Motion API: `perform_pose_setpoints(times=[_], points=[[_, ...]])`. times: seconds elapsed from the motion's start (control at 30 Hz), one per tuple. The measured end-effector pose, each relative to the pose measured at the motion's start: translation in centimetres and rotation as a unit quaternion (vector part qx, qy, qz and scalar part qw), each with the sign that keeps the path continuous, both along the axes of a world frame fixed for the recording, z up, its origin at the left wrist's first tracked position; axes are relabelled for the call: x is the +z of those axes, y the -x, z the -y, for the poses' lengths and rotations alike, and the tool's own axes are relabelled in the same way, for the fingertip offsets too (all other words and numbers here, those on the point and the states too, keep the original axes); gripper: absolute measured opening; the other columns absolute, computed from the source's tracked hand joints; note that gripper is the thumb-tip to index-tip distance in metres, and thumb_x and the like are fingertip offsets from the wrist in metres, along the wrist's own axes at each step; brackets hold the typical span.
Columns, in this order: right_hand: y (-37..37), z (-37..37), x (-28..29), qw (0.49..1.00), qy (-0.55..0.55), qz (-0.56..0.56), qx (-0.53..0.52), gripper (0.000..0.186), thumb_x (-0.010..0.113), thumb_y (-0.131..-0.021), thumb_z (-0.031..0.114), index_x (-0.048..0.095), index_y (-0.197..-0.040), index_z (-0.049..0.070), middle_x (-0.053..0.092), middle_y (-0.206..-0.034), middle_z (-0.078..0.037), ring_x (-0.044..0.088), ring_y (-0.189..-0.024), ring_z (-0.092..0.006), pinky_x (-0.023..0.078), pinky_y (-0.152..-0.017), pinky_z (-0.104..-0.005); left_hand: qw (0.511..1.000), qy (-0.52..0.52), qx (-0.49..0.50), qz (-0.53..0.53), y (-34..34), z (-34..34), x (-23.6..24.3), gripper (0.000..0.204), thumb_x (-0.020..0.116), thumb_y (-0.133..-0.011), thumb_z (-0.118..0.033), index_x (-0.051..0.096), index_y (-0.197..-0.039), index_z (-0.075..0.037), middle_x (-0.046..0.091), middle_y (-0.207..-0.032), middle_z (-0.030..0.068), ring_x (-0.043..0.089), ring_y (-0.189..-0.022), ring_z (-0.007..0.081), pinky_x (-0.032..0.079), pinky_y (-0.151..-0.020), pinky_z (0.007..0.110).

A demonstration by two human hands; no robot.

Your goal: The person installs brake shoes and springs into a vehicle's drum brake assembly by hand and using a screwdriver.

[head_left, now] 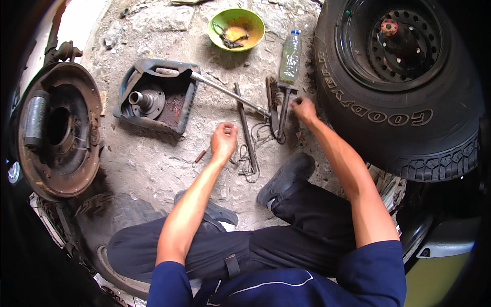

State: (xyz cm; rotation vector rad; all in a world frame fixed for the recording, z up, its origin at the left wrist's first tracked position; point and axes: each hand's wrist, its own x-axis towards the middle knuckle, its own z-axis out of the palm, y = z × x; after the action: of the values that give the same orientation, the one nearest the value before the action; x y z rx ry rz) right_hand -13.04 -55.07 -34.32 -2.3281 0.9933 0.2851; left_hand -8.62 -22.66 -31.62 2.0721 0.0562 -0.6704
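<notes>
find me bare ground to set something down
Bare ground shows between the blue cut-open container, rusty round plate and left forearm; another patch, above the chrome bar, separates container and green bowl. Crowded: between left hand and right hand, with dark rod and brush.

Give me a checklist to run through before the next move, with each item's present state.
1. Left hand empty: cannot tell; it is curled, hiding its inside.
2. Right hand clear of the hammer-like tool: cannot tell; they are close, but contact is unclear.
3. Space between the hands free of tools: not ok; a dark metal rod lies there.
4. Blue cap on the clear plastic bottle: ok.
5. Flanged metal hub inside the cut-open plastic container: ok.
</notes>
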Motion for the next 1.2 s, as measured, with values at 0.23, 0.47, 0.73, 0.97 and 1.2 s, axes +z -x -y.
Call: perform_pose_setpoints(times=[0.23,0.47,0.73,0.97,1.2], points=[[-1.0,1.4,3.0,0.998,-0.051,-0.014,-0.037,0.031,0.057,-0.092,0.027,0.069,-0.103,0.001,0.073,-0.08,-0.011,0.07,-0.08,-0.0266,0.053,-0.076,-0.0381,0.982,0.119,0.125,-0.075,-3.8,-2.9,0.4,0.03,0.058,-0.098,-0.027,0.06,-0.108,0.002,0.073,-0.084,0.0105,0.063,-0.056,0.0114,0.049,-0.049,0.025],[-4.8,-3.2,5.7,0.977,0.025,0.099,0.185,0.039,0.056,-0.095,0.04,0.067,-0.103,0.003,0.068,-0.094,-0.023,0.065,-0.09,-0.0419,0.05,-0.079,-0.0469,0.996,0.01,0.092,0.003,-5.7,-7.9,2.2,0.051,0.05,-0.099,-0.045,0.068,-0.081,0.0,0.06,-0.054,0.0042,0.054,-0.048,0.0096,0.042,-0.049,0.029],[-7.1,-11.6,4.7,0.9,0.071,0.064,0.425,0.056,0.066,-0.086,0.051,0.057,-0.113,0.003,0.065,-0.1,-0.02,0.06,-0.103,-0.0366,0.048,-0.091,-0.0441,0.996,-0.042,0.073,0.031,-2.9,-9.3,0.5,0.043,0.06,-0.095,-0.042,0.069,-0.084,-0.002,0.063,-0.061,0.0033,0.059,-0.057,0.009,0.044,-0.055,0.028],[-7.0,-15.4,3.4,0.968,-0.023,0.01,0.251,0.037,0.058,-0.094,0.027,0.051,-0.122,0.004,0.062,-0.095,-0.024,0.061,-0.093,-0.0368,0.049,-0.082,-0.0506,0.994,-0.087,-0.058,0.021,0.5,-5.3,0.4,0.036,0.063,-0.093,-0.04,0.07,-0.102,-0.007,0.072,-0.084,0.0088,0.067,-0.07,0.0179,0.052,-0.064,0.034],[1.4,-21.3,2.7,0.972,-0.16,0.121,0.126,0.034,0.041,-0.102,0.027,0.047,-0.12,-0.001,0.061,-0.089,-0.032,0.06,-0.087,-0.0511,0.047,-0.078,-0.0564,0.98,0.167,0.103,-0.041,1.4,-2.5,-0.5,0.041,0.06,-0.097,-0.036,0.062,-0.114,0.001,0.07,-0.095,0.0067,0.066,-0.081,0.0162,0.052,-0.068,0.028]])
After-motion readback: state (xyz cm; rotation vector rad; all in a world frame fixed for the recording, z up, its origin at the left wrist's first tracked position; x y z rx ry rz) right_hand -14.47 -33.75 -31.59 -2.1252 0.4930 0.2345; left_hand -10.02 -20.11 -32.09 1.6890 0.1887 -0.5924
